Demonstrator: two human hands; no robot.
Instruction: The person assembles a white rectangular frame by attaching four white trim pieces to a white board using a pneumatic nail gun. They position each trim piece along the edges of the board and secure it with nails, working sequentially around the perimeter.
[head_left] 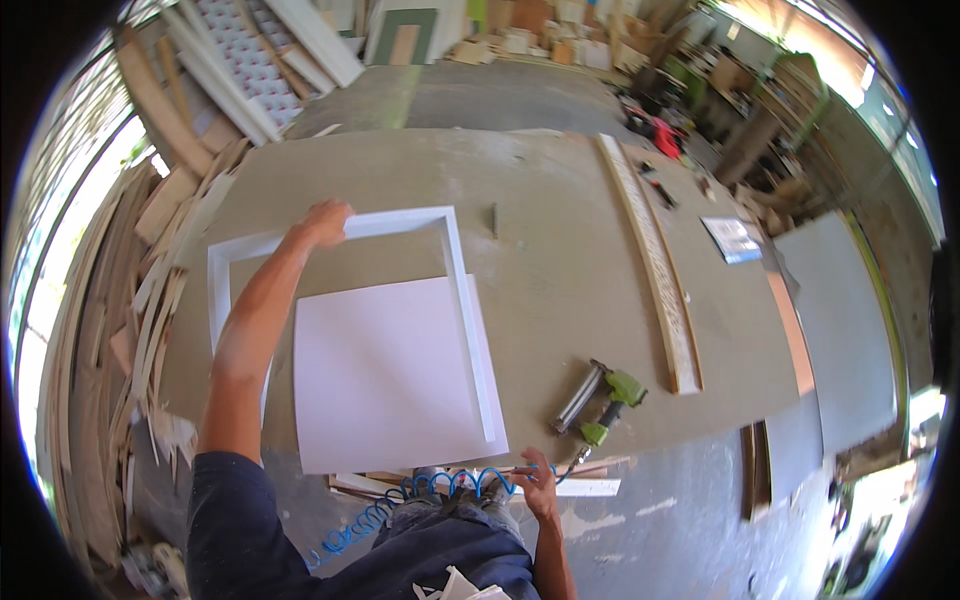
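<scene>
My left hand (pixel 325 222) is closed on the far side of a white frame (pixel 400 222), its fingers wrapped over the edge. Three sides of this frame show, joined at two far corners; my left forearm covers part of its left side. Below the frame's right side lies a white square panel (pixel 390 370), its near edge reaching past the table edge. My right hand (pixel 537 485) is off the near edge of the table with its fingers apart, close to a blue coiled air hose (pixel 495 480). Nearby, a green nail gun (pixel 615 400) lies on the table, connected to the hose.
A long narrow board (pixel 650 260) crosses the right half of the worktable (pixel 550 300). A small strip (pixel 495 220) lies beyond the frame, and a flat printed packet (pixel 732 240) sits at far right. Wood offcuts (pixel 110 330) are piled along the left.
</scene>
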